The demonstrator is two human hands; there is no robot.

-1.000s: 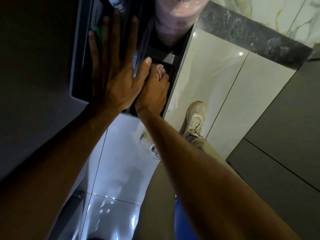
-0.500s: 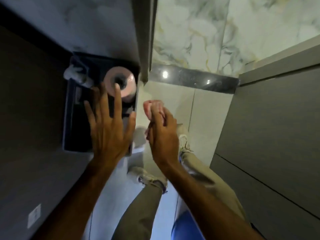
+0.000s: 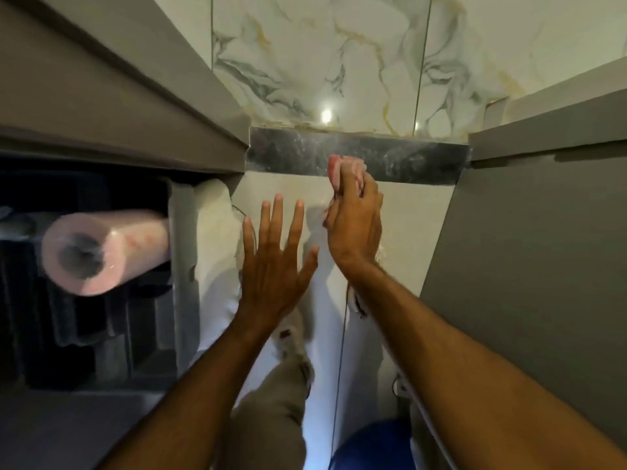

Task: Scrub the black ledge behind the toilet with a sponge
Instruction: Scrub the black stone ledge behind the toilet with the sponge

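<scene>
The right hand (image 3: 354,220), just right of the frame's centre, is curled tight around a pink sponge (image 3: 336,171), whose upper end pokes out above the fingers. That end overlaps the lower edge of the black ledge (image 3: 407,161), a dark glossy strip running across the upper middle of the frame beneath the marble-veined wall tiles (image 3: 305,56); whether the sponge actually touches the ledge cannot be told. The left hand (image 3: 276,262), near the centre, is spread flat with fingers apart, holding nothing, over the pale glossy floor tiles (image 3: 407,215). At the left, a pink roll of paper (image 3: 101,251) sits in a dark recessed holder (image 3: 84,334). A grey partition (image 3: 543,266) fills the right side. A khaki trouser leg (image 3: 271,418) shows at the bottom centre.
</scene>
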